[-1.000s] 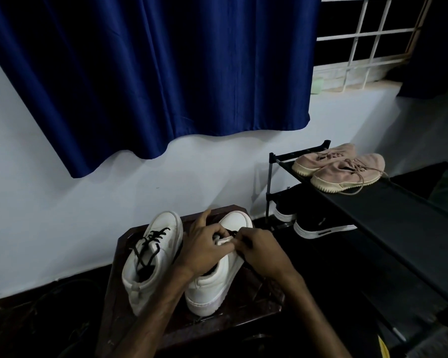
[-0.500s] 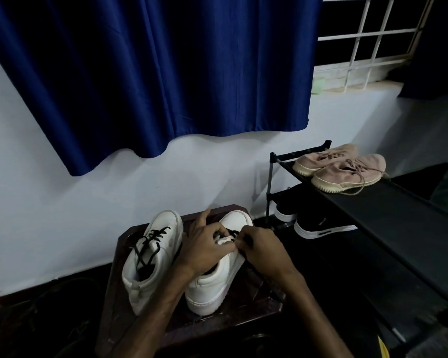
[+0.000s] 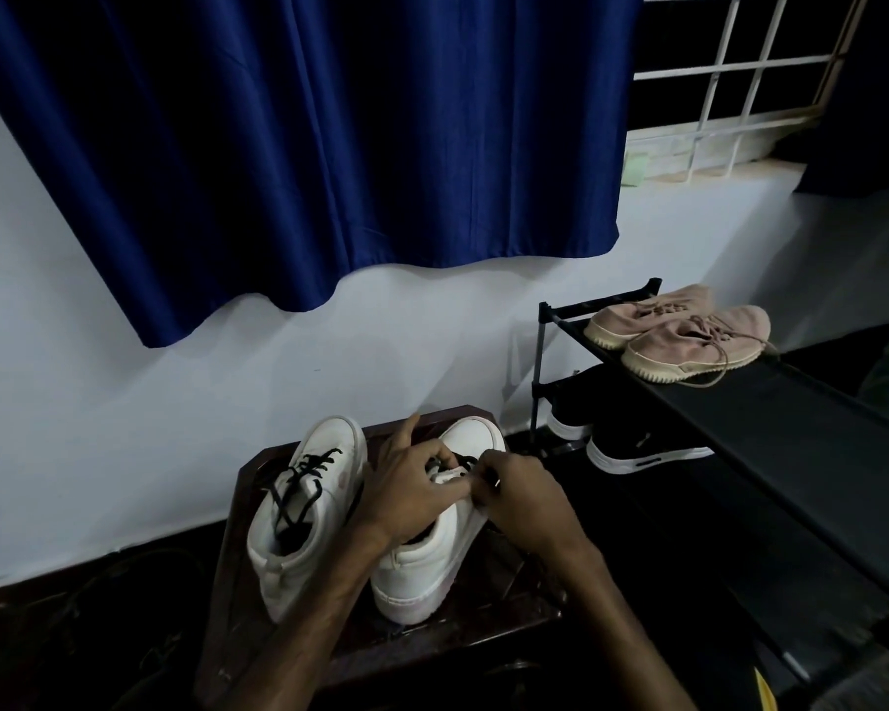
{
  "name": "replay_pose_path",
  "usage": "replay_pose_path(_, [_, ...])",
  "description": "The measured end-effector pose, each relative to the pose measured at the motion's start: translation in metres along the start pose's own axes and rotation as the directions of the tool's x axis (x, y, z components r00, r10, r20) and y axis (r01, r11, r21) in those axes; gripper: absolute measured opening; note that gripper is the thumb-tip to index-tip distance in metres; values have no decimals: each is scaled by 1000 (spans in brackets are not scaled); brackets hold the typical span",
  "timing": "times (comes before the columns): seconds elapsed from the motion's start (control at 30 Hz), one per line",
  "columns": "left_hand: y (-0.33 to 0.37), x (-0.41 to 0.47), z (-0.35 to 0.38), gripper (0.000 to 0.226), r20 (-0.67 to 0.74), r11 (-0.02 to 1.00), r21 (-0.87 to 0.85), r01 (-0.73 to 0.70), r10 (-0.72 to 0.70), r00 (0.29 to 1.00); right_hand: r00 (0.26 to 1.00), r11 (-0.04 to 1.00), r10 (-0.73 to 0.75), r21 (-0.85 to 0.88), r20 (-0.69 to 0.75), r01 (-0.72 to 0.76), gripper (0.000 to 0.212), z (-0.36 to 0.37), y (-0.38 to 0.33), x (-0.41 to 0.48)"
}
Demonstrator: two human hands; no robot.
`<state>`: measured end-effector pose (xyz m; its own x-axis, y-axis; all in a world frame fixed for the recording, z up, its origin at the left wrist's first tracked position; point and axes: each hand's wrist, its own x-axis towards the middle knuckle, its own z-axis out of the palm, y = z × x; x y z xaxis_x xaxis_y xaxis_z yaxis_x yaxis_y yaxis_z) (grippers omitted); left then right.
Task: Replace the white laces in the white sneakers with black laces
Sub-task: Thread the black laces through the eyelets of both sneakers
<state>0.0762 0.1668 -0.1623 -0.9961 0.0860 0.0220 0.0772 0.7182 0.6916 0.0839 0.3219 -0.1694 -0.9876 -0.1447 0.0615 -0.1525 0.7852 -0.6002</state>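
Two white sneakers stand toes-away on a small dark wooden table (image 3: 257, 505). The left sneaker (image 3: 309, 510) carries a black lace (image 3: 304, 479) threaded through its eyelets. Over the lacing area of the right sneaker (image 3: 432, 561), both hands meet. My left hand (image 3: 406, 490) rests on the tongue with the index finger pointing forward and the thumb pressed toward the right hand. My right hand (image 3: 522, 497) pinches the black lace (image 3: 465, 460) at the eyelets; a lace tip glints between its fingers. Most of that shoe's lacing is hidden by the hands.
A black shoe rack (image 3: 791, 443) stands to the right, with a pair of pink sneakers (image 3: 689, 341) on top and black shoes (image 3: 637, 449) on the lower shelf. A blue curtain (image 3: 304, 146) hangs on the white wall behind. Dark cables lie on the floor at the left.
Both hands stay on the right sneaker's lacing with only small finger movements; the view has shifted slightly.
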Motion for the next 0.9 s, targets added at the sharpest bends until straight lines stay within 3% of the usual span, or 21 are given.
replay_pose_path(0.07, [1,0,-1,30,3,1000,4,4,-4,1000,1000,1000,-4,29,26,3,14,-1,4,-1])
replay_pose_path(0.13, [1,1,-1,18,-1,1000,5,-11,11,1000,978,993,31,-114,206,-8,14,-14,11,-7])
replay_pose_path(0.2, [-1,1,0,17,-1,1000,1,-24,24,1000,887,969,131,-246,444,-21,9,-29,19,-16])
replay_pose_path(0.23, [-1,1,0,22,0,1000,-7,-25,25,1000,854,963,164,-269,494,-29,7,-35,20,-18])
replay_pose_path(0.27, [-2,1,-1,28,-4,999,-19,-27,27,1000,858,959,177,-282,482,-39,10,-38,22,-18])
replay_pose_path(0.33, [-1,2,0,32,-6,999,-41,-30,29,1000,941,963,138,-264,308,-55,23,-38,19,-11])
replay_pose_path(0.4, [-2,1,2,35,-3,999,-28,-28,28,1000,990,994,42,-103,135,-28,30,-27,11,-1])
replay_pose_path(0.47, [-2,0,2,42,-1,1000,-8,-27,27,1000,997,999,-20,28,72,18,25,-13,0,5])
replay_pose_path(0.57, [1,-1,0,30,7,1000,10,-15,15,1000,997,1000,-17,13,72,16,14,-4,6,3])
replay_pose_path(0.7, [6,-2,-2,34,27,1000,22,5,-6,1000,910,959,87,-281,405,33,19,-32,19,-12])
replay_pose_path(0.8, [2,-1,-1,42,25,1000,17,-13,12,1000,958,943,54,-331,281,44,21,-39,10,-5])
replay_pose_path(0.9, [-1,-2,1,58,-24,999,-33,-20,19,1000,991,981,40,-194,126,-15,31,-23,3,8])
